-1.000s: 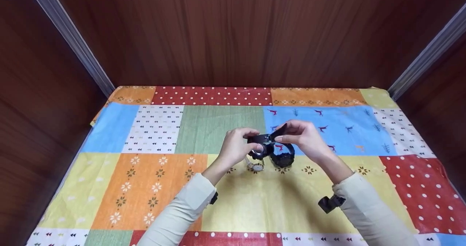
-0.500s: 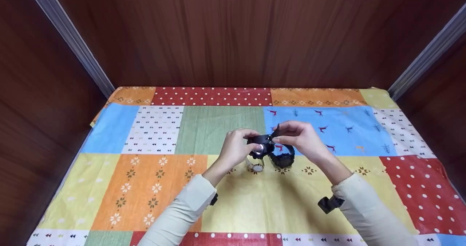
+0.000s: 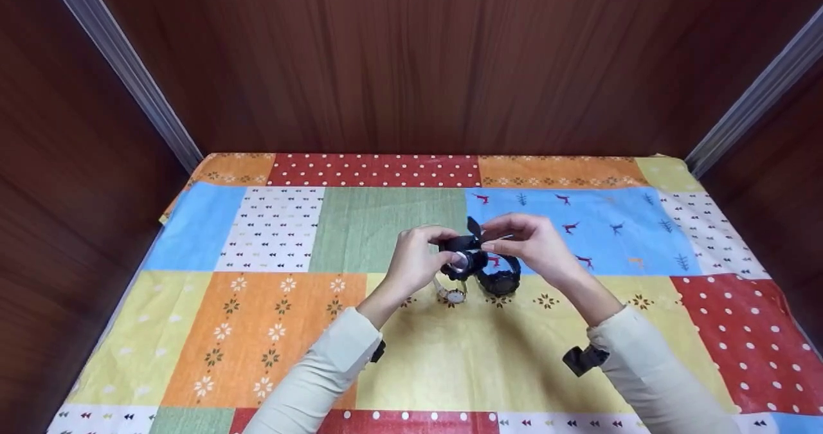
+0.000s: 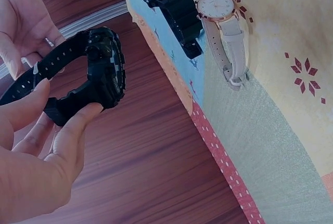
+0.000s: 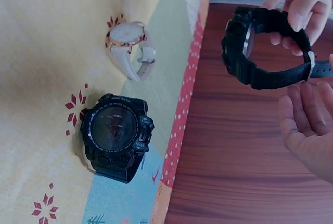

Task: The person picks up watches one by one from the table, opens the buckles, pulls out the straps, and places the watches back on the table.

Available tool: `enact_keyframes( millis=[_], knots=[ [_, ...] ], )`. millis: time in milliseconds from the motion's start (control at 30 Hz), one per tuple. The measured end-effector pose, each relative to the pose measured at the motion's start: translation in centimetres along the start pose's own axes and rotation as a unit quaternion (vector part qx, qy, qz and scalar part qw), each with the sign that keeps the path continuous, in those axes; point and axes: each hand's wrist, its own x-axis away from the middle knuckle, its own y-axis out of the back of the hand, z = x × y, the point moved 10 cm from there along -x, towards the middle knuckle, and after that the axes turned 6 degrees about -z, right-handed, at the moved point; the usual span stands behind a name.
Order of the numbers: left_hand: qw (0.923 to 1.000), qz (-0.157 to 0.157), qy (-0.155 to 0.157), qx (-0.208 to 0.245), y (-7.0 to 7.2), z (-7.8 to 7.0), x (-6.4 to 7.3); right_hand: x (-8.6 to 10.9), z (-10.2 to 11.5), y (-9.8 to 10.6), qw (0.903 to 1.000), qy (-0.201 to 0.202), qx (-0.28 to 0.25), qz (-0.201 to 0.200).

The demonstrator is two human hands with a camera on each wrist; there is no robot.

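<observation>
My left hand (image 3: pixel 421 254) grips a black digital wristwatch (image 4: pixel 106 70) by its strap, holding it up with the band closed into a loop. At the buckle (image 5: pixel 311 64), the thumb and fingers of my right hand (image 3: pixel 530 241) pinch the strap; its loose tail (image 3: pixel 474 226) sticks up beside them. On the cloth below lie a second black digital watch (image 5: pixel 114 130) and a smaller watch (image 5: pixel 127 34) with a white dial, rose-gold case and pale strap. Both of these have their straps looped, faces up.
A patchwork tablecloth (image 3: pixel 276 331) covers the table. Brown wood-look panels (image 3: pixel 411 61) stand behind and at both sides, joined by metal corner strips (image 3: pixel 128 67). Dark wrist-camera mounts (image 3: pixel 585 359) sit at the cuffs.
The strap's loose tail has swung left, from leaning right over my right fingers to standing up left of them. My right hand has shifted slightly left; the left hand barely moves.
</observation>
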Motion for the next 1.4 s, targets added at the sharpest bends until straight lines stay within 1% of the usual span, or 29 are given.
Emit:
enact_keyframes(
  millis=[133, 200, 333, 400, 567, 733, 933, 1133, 1267, 1400],
  knots=[
    [1.0000, -0.003, 0.005, 0.001, 0.1, 0.1, 0.0, 0.0, -0.3, -0.4, 0.9995, 0.002, 0.012, 0.029],
    [1.0000, -0.005, 0.002, 0.001, 0.1, 0.0, 0.0, 0.0, -0.6, -0.6, 0.9988, 0.002, 0.025, 0.042],
    [1.0000, -0.001, -0.003, 0.006, 0.1, -0.2, 0.0, 0.0, -1.0, -0.9, 0.9974, 0.004, 0.046, 0.055],
    [0.9999, 0.001, -0.005, 0.009, 0.0, -0.3, 0.1, 0.0, -1.0, -1.0, 0.9970, 0.012, 0.051, 0.057],
    [0.9999, 0.006, -0.001, 0.012, 0.0, -0.3, 0.1, 0.0, -0.7, -1.3, 0.9955, 0.042, 0.066, 0.054],
    [0.9999, 0.005, -0.007, 0.007, 0.0, -0.4, 0.2, 0.0, -0.6, -1.4, 0.9947, 0.051, 0.077, 0.045],
    [0.9999, 0.000, -0.014, 0.003, 0.0, -0.3, 0.2, 0.0, -0.6, -1.4, 0.9939, 0.051, 0.092, 0.033],
    [0.9999, -0.003, -0.013, 0.001, -0.1, -0.2, 0.2, 0.1, -0.5, -1.5, 0.9947, 0.050, 0.083, 0.035],
    [0.9999, 0.004, -0.010, -0.001, -0.3, -0.1, 0.3, 0.1, -0.5, -1.5, 0.9951, 0.042, 0.083, 0.032],
    [0.9998, 0.017, -0.010, -0.010, -0.5, -0.1, 0.3, 0.1, -0.8, -1.4, 0.9942, 0.024, 0.102, 0.026]
  ],
)
